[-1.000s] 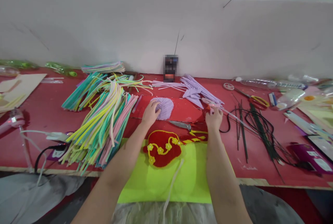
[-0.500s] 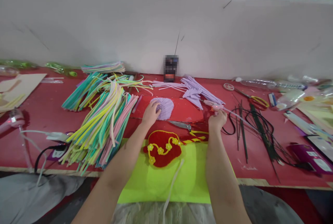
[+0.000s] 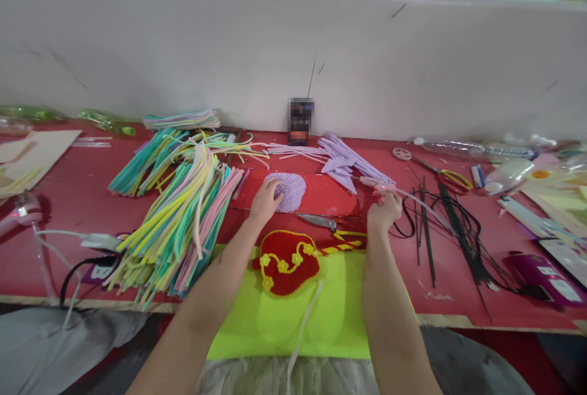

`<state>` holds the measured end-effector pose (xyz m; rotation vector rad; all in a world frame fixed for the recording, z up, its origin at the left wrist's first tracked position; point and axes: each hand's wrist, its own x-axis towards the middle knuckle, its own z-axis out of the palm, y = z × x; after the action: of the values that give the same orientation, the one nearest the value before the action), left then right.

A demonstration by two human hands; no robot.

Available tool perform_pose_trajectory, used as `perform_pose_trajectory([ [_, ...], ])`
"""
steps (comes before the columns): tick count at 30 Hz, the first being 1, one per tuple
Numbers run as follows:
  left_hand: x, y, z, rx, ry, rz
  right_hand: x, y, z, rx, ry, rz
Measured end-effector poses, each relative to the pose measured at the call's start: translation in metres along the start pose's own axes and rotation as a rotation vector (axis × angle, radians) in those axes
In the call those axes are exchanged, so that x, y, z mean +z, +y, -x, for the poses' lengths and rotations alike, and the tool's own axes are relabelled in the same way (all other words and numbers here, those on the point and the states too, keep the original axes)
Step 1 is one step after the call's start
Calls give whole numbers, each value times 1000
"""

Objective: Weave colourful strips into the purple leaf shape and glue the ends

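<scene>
Lime-green sheet [image 3: 339,324]: nearest, at six o'clock from the lavender pad [image 3: 294,192], which is the clock's centre; twelve points away from the person.
Red plush ornament [image 3: 287,282]: six o'clock, lying on the sheet, trimmed with yellow flowers.
Grey-bladed hand tool [image 3: 316,220]: between four and five o'clock, just beyond the ornament.
Left hand [image 3: 265,200]: nine o'clock, fingers and thumb over the pad's left edge; whether they pinch it or only press, I cannot tell.
Lavender pad position: flat on the red board [image 3: 332,194], toward its left end, ribbed face up.
Right hand [image 3: 384,213]: between three and four o'clock, fingers closed round what looks like a pink glue gun [image 3: 384,189], its small light glowing red; whether it is lifted off the table is unclear.
Step in hand: judged from the pose, steadying the pad while the glue gun is handled apart from it.
Next move calls for: a pad held flat, and fingertips clear of the nozzle if it comes close.
Pipe-cleaner bundle [image 3: 183,217]: between eight and nine o'clock, multicoloured.
Lavender leaf-shaped piece [image 3: 338,166]: two o'clock, against lavender stems [image 3: 364,159].
Dark phone-like device [image 3: 300,120]: twelve o'clock, upright before the white partition [image 3: 206,46].
</scene>
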<state>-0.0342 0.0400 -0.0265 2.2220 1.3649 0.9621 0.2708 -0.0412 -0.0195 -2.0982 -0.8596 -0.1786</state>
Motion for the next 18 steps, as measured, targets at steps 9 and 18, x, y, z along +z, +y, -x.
perform_pose_trajectory([
  [9,2,-2,0,-3,17,17,-4,-10,2,-91,57,-28],
  [18,1,-1,0,-13,16,-1,-5,-12,2,-128,104,39],
])
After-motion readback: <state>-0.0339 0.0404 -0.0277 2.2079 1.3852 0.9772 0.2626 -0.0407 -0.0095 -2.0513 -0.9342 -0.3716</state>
